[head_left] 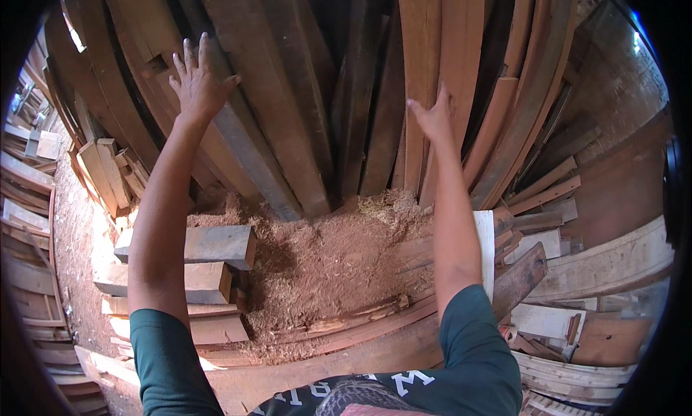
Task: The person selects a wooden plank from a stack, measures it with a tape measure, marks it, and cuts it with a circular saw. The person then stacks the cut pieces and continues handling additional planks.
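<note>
Both of my arms reach forward toward long wooden boards that lean upright side by side. My left hand is open, its fingers spread, in front of a greyish board and the wide brown plank beside it. I cannot tell whether its fingertips touch the wood. Farther right, my right hand has thumb and finger apart at a pair of reddish-brown planks. Its other fingers are partly hidden, and contact with the planks is unclear. Neither hand holds a board.
Sawdust and shavings cover the ground below the boards. Thick squared timbers are stacked at the lower left. A long plank lies across in front of me. Offcuts and a curved pale board crowd the right side.
</note>
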### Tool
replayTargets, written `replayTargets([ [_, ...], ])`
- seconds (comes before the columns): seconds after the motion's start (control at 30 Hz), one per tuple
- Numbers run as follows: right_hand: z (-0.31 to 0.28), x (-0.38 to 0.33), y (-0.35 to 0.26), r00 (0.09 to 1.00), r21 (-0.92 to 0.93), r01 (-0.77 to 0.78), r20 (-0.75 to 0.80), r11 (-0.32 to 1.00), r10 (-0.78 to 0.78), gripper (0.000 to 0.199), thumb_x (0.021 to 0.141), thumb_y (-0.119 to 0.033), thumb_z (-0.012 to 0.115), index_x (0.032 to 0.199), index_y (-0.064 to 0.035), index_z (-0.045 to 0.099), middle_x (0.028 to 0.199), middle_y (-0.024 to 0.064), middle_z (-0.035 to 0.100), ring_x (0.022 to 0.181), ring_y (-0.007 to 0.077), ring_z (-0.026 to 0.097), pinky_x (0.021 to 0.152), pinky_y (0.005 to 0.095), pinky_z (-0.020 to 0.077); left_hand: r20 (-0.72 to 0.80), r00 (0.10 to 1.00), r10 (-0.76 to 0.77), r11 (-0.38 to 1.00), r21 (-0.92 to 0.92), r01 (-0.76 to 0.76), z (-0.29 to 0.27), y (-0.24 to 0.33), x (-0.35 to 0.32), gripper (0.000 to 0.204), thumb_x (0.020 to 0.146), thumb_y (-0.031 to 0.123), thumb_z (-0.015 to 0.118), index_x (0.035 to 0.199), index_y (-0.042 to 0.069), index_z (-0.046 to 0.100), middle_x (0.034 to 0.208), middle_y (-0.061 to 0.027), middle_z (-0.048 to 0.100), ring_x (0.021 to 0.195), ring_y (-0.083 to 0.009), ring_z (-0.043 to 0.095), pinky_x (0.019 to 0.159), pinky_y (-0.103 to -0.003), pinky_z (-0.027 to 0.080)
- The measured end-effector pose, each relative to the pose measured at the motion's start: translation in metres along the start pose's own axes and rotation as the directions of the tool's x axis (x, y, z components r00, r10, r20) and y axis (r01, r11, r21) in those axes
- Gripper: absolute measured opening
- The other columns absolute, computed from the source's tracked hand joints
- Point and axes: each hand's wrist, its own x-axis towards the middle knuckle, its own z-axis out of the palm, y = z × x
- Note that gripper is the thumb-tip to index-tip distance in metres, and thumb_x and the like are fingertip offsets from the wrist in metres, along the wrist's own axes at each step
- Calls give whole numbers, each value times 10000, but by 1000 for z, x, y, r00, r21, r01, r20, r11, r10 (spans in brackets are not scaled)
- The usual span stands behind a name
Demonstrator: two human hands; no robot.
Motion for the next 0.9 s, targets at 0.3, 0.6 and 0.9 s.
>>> replayTargets([
  [0.3,50,99,-47,778,-685,575,288,447,-558,568,843,-255,769,1360,-96,595,1583,115,418,1535,399,226,1179,709,213,142,989,36,980,187,-62,64,-16,-11,1176,644,260,961,1614,315,299,1717,-198,27,1556,-486,109,1139,-694,331],
  [0.6,40,107,-34,706,-753,639,492,157,-509,253,872,-347,711,1047,-167,740,1477,6,535,1581,328,155,1193,723,160,27,996,89,980,177,-92,87,-31,-13,1188,598,180,969,1592,325,334,1705,-221,45,1521,-538,154,1126,-638,400],
  [0.9,-39,109,20,817,-865,462,330,194,-472,367,931,-361,691,1265,-208,677,1578,-6,450,1576,359,162,1127,740,301,-95,978,187,982,51,-183,94,-46,-16,1185,610,159,958,1601,308,326,1700,-210,117,1513,-552,164,1200,-573,338],
])
